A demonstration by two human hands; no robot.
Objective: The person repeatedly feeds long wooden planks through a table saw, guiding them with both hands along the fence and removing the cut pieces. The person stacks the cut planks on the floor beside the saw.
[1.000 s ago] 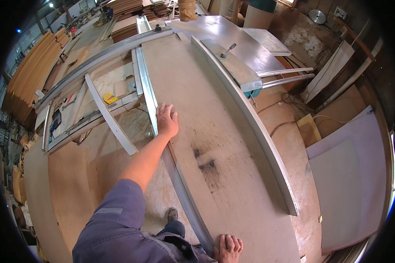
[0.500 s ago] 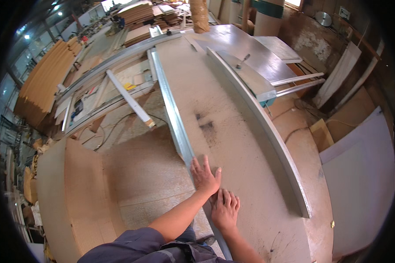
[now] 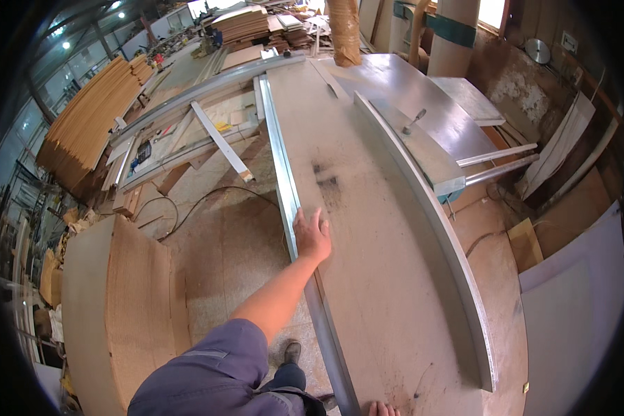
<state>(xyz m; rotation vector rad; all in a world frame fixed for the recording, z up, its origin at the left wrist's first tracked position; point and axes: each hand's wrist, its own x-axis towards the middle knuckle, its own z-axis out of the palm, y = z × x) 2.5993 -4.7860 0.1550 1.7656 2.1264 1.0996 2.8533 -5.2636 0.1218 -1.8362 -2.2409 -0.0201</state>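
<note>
A long brown board (image 3: 374, 208) lies flat on a saw table and runs away from me. A metal rail (image 3: 279, 159) follows its left edge. My left hand (image 3: 313, 236) lies flat on the board at that edge, fingers spread, thumb side over the rail, holding nothing. My left arm in a purple sleeve comes in from the lower left. Only the fingertips of my right hand (image 3: 383, 410) show at the bottom edge, resting on the near end of the board. A long metal fence (image 3: 433, 222) runs along the board's right side.
A grey machine table (image 3: 423, 104) with a small handle stands at the far right. A thick stack of brown panels (image 3: 121, 305) stands at my left. A black cable (image 3: 208, 197) lies on the floor. Piled sheets (image 3: 83, 125) lean far left, and a white panel (image 3: 575, 312) at the right.
My left hand has slid forward along the board's left edge. My right hand has dropped back from beside it to the bottom rim, where only fingertips show.
</note>
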